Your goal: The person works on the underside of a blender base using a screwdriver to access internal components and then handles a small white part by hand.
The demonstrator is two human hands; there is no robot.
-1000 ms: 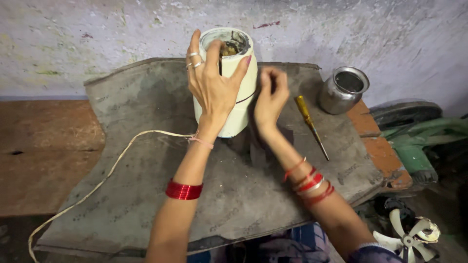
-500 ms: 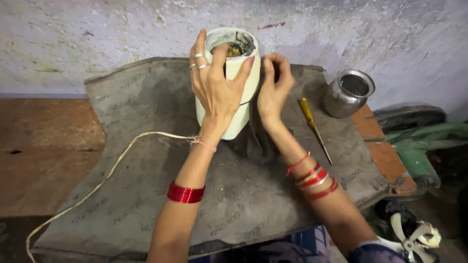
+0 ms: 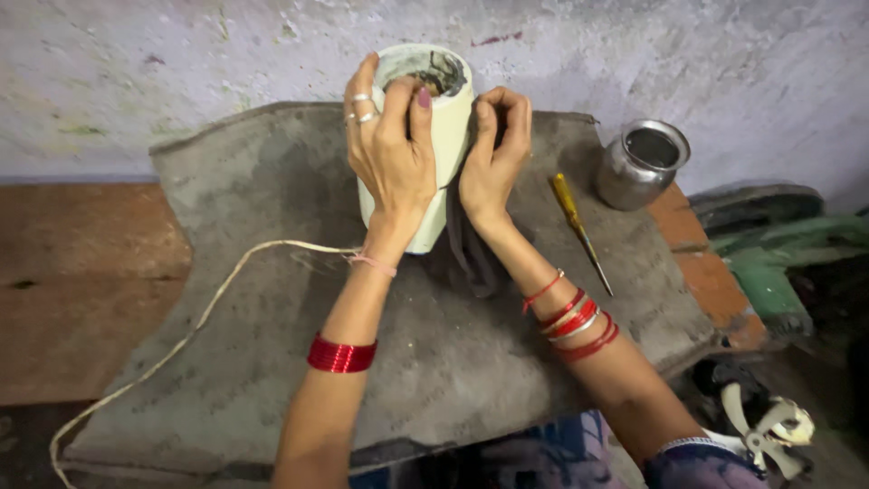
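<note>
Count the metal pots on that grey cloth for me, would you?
1. A single steel pot stands at the cloth's far right corner, beyond the yellow-handled screwdriver. Others could be hidden behind the cream cylinder.

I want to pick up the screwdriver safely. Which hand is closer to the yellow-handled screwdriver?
Right. The right hand grips the cream housing's side, just beside the screwdriver but apart from it. The left hand wraps the housing's front, farther away.

Cream appliance body [image 3: 434,154] upright mid-mat, left hand [image 3: 391,154] and right hand [image 3: 493,158] clamped on flanks. Screwdriver [image 3: 577,226] and steel pot [image 3: 641,163] crowd right side. White cord [image 3: 208,312] crosses left. Near part of grey mat [image 3: 453,362] open between forearms.
</note>
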